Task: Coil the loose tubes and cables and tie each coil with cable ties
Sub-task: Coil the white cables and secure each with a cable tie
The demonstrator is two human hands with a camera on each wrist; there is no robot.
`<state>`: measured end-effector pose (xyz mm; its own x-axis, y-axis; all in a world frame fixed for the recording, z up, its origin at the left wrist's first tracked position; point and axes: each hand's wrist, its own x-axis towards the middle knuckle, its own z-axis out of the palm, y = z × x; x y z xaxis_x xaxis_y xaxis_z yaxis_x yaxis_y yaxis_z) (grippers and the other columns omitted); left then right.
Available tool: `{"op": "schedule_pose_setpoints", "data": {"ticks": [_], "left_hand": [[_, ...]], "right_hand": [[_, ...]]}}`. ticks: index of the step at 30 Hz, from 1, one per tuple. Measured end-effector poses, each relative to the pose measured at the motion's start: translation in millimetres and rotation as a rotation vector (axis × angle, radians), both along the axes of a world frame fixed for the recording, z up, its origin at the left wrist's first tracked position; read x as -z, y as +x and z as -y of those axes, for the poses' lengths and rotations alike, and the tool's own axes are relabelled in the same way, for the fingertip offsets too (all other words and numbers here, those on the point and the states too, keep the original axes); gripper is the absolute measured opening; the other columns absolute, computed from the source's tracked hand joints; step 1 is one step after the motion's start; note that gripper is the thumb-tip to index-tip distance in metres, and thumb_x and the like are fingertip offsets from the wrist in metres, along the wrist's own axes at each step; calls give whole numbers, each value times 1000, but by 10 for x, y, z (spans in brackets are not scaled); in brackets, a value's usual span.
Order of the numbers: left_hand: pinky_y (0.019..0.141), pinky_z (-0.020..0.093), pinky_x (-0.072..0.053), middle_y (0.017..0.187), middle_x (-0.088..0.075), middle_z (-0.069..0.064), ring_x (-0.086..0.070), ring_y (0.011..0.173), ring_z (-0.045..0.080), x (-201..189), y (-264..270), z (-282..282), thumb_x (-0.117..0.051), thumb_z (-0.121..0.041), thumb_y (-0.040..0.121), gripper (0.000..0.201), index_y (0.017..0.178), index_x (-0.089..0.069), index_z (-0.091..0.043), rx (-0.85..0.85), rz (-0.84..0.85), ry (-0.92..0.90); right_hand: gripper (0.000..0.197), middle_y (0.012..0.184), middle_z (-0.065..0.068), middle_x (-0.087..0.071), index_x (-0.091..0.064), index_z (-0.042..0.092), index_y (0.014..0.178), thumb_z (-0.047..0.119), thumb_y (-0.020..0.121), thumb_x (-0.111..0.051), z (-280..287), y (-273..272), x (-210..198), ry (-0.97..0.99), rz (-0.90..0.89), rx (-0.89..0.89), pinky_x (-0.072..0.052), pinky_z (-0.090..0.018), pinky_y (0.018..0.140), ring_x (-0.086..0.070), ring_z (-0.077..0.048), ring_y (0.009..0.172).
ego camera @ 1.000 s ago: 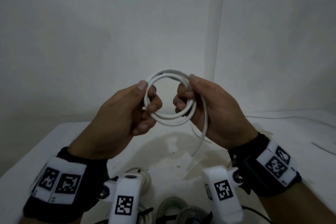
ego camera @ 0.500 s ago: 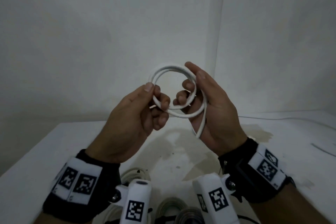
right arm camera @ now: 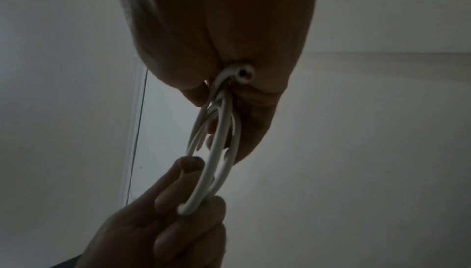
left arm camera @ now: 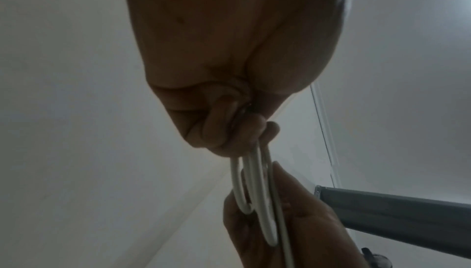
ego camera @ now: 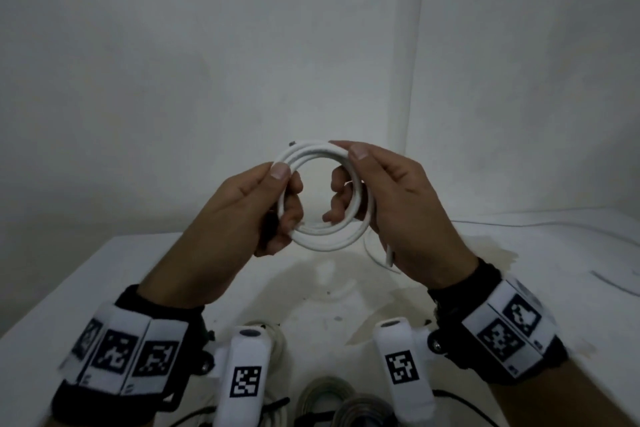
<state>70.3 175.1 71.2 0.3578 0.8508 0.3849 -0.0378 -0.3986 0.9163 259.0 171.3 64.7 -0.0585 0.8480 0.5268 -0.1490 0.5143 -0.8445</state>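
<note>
Coiled cables (ego camera: pixel 327 402) lie on the surface (ego camera: pixel 104 274) nearest, below both wrists. Above them the left hand (ego camera: pixel 242 215) and right hand (ego camera: pixel 398 215) each curl fingers round opposite sides of a white tube coil (ego camera: pixel 329 243), held upright between them.

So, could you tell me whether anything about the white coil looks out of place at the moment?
Slightly. The white tube coil, gripped by the left hand and right hand, has a free end poking out below the right hand, and no tie shows on it yet.
</note>
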Motion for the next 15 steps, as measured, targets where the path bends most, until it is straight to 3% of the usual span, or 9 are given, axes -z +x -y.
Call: {"op": "schedule_pose_setpoints", "data": {"ticks": [3,8,10,12,15], "left_hand": [[46,24,-27,63,-48,3,-36,49,16,-7,-62,-15,-41,-40,102,34,91,-59,-13,24,-28,14],[44,21,-30,63,-50,7,-38,47,17,-7,-38,2,-37,-52,101,45,95,-60,-14,56,-71,-15],[44,22,-28,62,-53,11,-36,42,17,-29,-46,15,-32,-65,97,58,98,-62,-15,53,-87,-62],[44,25,-20,60,-53,16,-31,37,17,-45,-72,19,-26,-69,98,67,99,-65,-14,76,-78,-135],[44,31,-14,56,-50,15,-25,35,14,-54,-92,23,-30,-45,103,50,96,-65,-10,152,-20,-189]], "right_hand": [[35,84,-13,-60,-67,8,128,22,111,-40,10,44,-11,5,53,-61,-57,-65,81,-60,-30,68],[33,74,-6,-51,-71,13,125,29,108,-47,38,76,-22,93,219,2,-59,-64,74,-56,-21,64],[31,67,2,-53,-73,14,121,27,108,-48,52,89,-31,124,299,50,-60,-57,71,-60,-20,60],[29,63,8,-56,-75,14,114,25,107,-49,65,100,-42,146,354,68,-58,-43,63,-62,-21,57],[29,65,7,-53,-75,10,110,25,105,-51,74,91,-47,145,313,26,-51,-36,58,-56,-21,55]]}}
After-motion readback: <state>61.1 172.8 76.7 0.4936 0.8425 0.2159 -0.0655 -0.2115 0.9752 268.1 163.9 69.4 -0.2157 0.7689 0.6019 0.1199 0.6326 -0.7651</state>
